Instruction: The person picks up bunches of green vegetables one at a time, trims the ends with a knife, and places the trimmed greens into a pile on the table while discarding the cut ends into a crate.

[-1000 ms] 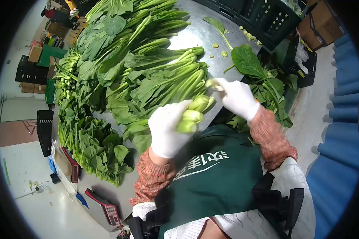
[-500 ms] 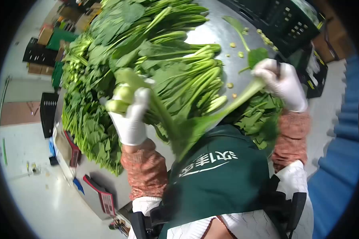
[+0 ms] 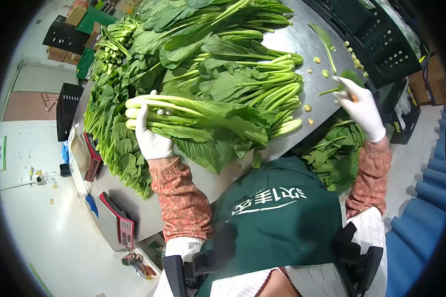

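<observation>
My left hand [image 3: 152,136], in a white glove, grips a bunch of leafy greens [image 3: 198,116] near its pale stem ends; the leaves spread right over the table. My right hand [image 3: 361,109], also gloved, is at the table's right edge with thumb and forefinger spread. A small orange spot shows by its fingers; I cannot tell what it is. Just behind those fingers lies a loose green leaf [image 3: 350,78]. Trimmed greens [image 3: 277,84] lie in rows beyond the held bunch, stem ends to the right.
A larger heap of greens [image 3: 104,99] covers the table's left side. Cut stem pieces and a loose leaf [image 3: 323,42] dot the metal table [image 3: 309,104]. Black crates [image 3: 381,44] stand at the back right. More leaves [image 3: 337,153] lie below the right edge. A red-edged scale [image 3: 121,222] sits lower left.
The long leafy stalk that my right hand was pulling away is out of that hand, whose fingers have spread. My left hand's bunch has turned from tilted to lying nearly level.
</observation>
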